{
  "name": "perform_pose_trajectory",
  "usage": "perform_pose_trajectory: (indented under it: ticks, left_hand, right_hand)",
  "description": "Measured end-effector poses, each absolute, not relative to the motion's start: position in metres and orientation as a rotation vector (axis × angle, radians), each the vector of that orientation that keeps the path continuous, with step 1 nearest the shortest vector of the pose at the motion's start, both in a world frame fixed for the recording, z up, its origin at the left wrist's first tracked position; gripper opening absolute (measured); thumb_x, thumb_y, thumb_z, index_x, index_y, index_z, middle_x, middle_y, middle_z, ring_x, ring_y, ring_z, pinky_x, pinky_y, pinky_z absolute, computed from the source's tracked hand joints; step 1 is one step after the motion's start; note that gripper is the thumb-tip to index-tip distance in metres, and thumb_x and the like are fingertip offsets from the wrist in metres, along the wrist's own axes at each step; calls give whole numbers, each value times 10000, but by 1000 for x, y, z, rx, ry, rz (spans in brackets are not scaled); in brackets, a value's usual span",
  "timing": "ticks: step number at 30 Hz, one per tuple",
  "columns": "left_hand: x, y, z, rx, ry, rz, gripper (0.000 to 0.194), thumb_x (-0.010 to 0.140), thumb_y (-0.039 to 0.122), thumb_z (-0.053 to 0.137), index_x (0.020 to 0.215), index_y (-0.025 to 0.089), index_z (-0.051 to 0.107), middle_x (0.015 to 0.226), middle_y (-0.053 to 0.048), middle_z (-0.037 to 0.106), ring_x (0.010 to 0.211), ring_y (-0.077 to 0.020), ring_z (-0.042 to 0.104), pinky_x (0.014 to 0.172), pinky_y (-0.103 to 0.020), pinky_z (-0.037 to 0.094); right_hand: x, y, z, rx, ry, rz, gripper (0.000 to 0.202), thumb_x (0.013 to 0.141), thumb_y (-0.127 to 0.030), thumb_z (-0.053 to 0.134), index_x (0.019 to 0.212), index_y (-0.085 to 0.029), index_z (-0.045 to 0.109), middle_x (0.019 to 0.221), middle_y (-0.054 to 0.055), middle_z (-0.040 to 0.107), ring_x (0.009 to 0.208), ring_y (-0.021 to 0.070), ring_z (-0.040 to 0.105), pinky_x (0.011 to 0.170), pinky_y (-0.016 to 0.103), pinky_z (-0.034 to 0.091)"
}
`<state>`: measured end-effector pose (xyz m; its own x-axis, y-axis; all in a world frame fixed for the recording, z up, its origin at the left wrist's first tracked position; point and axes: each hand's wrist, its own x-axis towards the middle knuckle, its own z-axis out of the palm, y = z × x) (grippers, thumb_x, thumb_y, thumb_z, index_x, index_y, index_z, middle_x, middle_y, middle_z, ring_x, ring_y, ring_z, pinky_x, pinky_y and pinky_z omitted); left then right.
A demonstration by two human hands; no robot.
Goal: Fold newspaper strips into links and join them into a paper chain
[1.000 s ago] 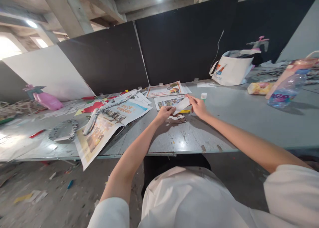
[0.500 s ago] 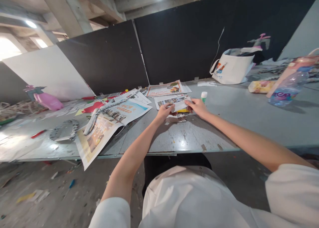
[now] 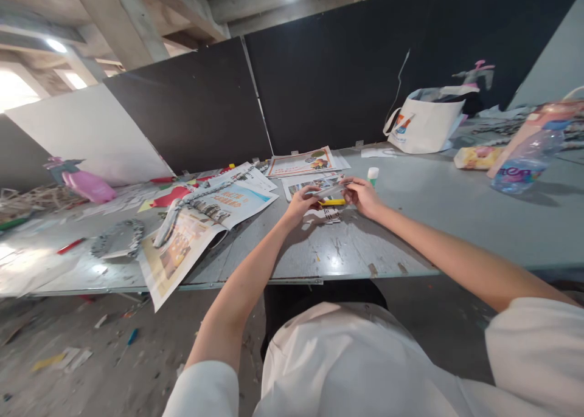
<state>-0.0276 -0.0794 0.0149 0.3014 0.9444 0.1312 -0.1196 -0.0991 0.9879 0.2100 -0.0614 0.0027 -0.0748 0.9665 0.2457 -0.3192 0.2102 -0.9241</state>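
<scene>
A narrow strip of paper (image 3: pixel 329 191) stretches between my two hands above the table. My left hand (image 3: pixel 302 204) is closed on its left end, and my right hand (image 3: pixel 362 196) pinches the right end. Just beneath the strip lies a yellow object (image 3: pixel 333 202), partly covered, its kind unclear. Printed sheets (image 3: pixel 294 185) lie behind my hands. A scrap of printed paper (image 3: pixel 329 216) rests on the table in front of them. Right behind my right hand stands a glue stick (image 3: pixel 373 174) with a white cap.
Open magazine pages (image 3: pixel 228 204) and a braided paper ring (image 3: pixel 117 238) lie to the left, near a pink spray bottle (image 3: pixel 91 185). On the right stand a white bag (image 3: pixel 426 125) and a plastic bottle (image 3: pixel 524 161). A black partition (image 3: pixel 337 76) closes off the back.
The paper between my hands has gone from a wider, flatter piece to a narrow strip, tilted or folded. More of the yellow object shows beneath. My hands have barely shifted.
</scene>
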Motion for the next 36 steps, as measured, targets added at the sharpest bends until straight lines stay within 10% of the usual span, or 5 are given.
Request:
perform_pose_trajectory:
  ticks: [8, 21, 27, 36]
  left_hand:
    - [-33, -80, 21, 1263, 775, 983, 461, 1016, 638, 578, 1062, 188, 670, 781, -82, 730, 655, -215, 698, 684, -339, 601]
    - [-26, -92, 22, 1655, 947, 757, 556, 940, 682, 816, 1086, 149, 751, 661, -31, 686, 574, -149, 639, 574, -270, 440]
    - [-29, -85, 17, 1717, 976, 820, 560, 911, 708, 818, 987, 160, 728, 620, -11, 667, 548, -136, 601, 556, -256, 419]
    - [-29, -83, 15, 1758, 963, 743, 585, 889, 757, 804, 888, 188, 668, 629, -8, 651, 533, -139, 583, 537, -272, 432]
  right_hand:
    - [207, -68, -1, -775, -1325, 1232, 176, 807, -362, 788, 906, -226, 737, 611, -10, 642, 492, 153, 556, 487, 290, 409]
    - [201, -79, 1, -857, -1684, 960, 353, 992, -529, 727, 1231, -269, 740, 574, -29, 614, 494, 206, 571, 511, 342, 442]
    - [200, -73, -4, -835, -1603, 1159, 673, 926, -928, 611, 771, -273, 631, 645, 39, 636, 531, 222, 590, 508, 374, 451]
    - [200, -87, 6, -942, -1787, 892, 736, 906, -945, 649, 665, -250, 637, 554, 26, 626, 543, 204, 572, 601, 366, 456]
